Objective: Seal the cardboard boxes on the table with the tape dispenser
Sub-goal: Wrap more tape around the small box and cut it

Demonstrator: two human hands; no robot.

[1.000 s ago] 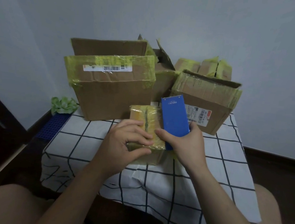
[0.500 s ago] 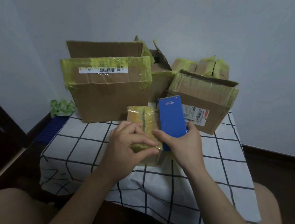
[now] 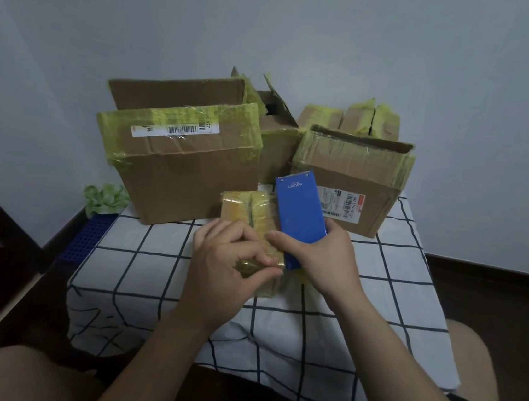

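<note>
A small cardboard box (image 3: 248,213) wrapped in yellow-green tape lies in the middle of the table (image 3: 377,295), which wears a white cloth with a black grid. My left hand (image 3: 229,262) rests on the box's near end, fingers curled, pinching tape at its edge. My right hand (image 3: 319,259) grips a blue tape dispenser (image 3: 299,219) that stands tilted against the box's right side.
Behind stand a large taped box (image 3: 187,175) with an open flap, a torn open box (image 3: 274,129), a box with a label (image 3: 357,184), and smaller taped boxes (image 3: 351,119). A green bunch (image 3: 105,197) and a blue crate (image 3: 87,236) sit at the left.
My left hand slid toward me along the small box and its fingers curled onto the tape at the near edge. The right hand and dispenser stayed nearly still.
</note>
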